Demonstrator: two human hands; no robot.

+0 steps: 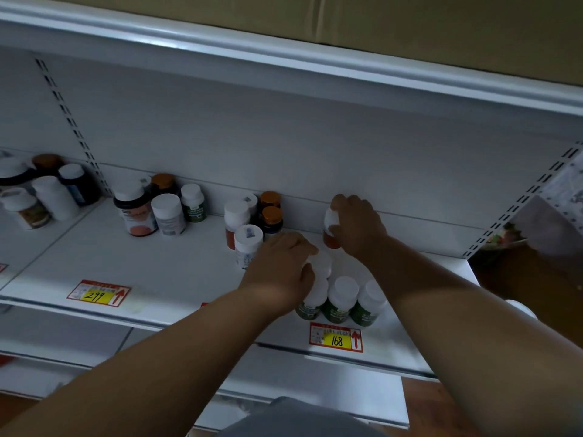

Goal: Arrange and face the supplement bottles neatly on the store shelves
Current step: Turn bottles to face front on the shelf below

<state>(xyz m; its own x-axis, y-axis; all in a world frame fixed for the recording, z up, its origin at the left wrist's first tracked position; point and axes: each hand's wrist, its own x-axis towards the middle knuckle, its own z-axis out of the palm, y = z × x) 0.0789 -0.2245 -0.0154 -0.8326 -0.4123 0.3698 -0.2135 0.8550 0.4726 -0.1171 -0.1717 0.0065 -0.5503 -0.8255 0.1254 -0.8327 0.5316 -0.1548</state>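
Shelf stock, white store shelf.

Right hand: fingers wrapped over the white cap of an orange-labelled bottle, upright, near the back panel.

Left hand: fingers curled down over a white-capped bottle (label hidden under the hand), just in front of and left of the right hand.

Below the left hand, at the shelf's front edge: row of green-labelled bottles, white caps, upright, touching side by side.

Left of the left hand: white bottle; behind it, two amber-capped dark bottles.

Farther left: large dark bottle with a group of smaller ones.

Front lip: price tag 168 below the green row; price tag 299 well to the left.
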